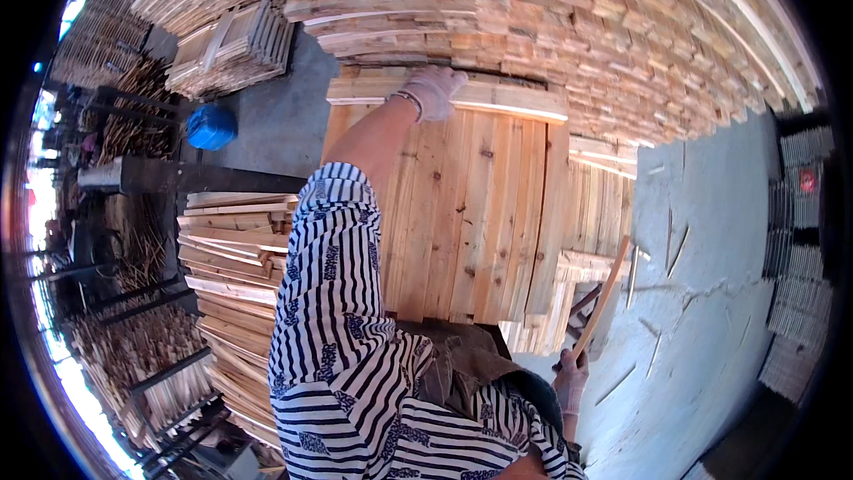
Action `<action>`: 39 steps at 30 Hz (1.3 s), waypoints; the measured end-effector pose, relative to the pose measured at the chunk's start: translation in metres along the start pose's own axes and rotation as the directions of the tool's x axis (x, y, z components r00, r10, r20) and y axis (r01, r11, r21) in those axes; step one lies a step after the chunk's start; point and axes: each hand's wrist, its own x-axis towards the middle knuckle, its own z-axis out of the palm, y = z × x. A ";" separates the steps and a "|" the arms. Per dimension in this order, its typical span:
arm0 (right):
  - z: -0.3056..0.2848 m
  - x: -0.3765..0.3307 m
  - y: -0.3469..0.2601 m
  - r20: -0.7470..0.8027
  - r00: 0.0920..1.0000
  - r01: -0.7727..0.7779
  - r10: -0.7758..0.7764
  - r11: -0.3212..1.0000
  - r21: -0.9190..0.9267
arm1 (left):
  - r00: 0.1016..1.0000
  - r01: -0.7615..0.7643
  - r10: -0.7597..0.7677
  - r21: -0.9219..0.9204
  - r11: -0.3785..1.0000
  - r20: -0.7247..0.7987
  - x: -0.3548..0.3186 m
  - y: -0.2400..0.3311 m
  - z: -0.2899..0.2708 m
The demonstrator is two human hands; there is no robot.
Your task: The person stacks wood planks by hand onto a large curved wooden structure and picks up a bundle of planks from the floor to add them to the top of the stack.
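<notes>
My left hand (435, 93), in a pale glove, reaches to the far end of a panel of planks (458, 213) laid side by side. Its fingers are closed over a light wooden board (515, 98) that lies crosswise there. Low on the right, my right hand (571, 380), also gloved, grips the lower end of a thin wooden strip (606, 293). The strip slants up and away, apart from the panel. The fingertips of my left hand are partly hidden.
A tall wall of stacked timber (533, 27) stands just beyond the panel. Loose boards (231, 284) are piled at the left, near a dark metal beam (178, 176). A blue container (211, 127) sits on the floor. Wood scraps (671, 249) lie on the grey floor at right.
</notes>
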 end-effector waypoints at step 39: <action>-0.002 0.106 -0.051 0.510 0.779 0.372 -0.364 0.924 0.091 | 0.980 -0.185 0.087 -0.662 0.727 -0.179 -0.158 0.266 0.045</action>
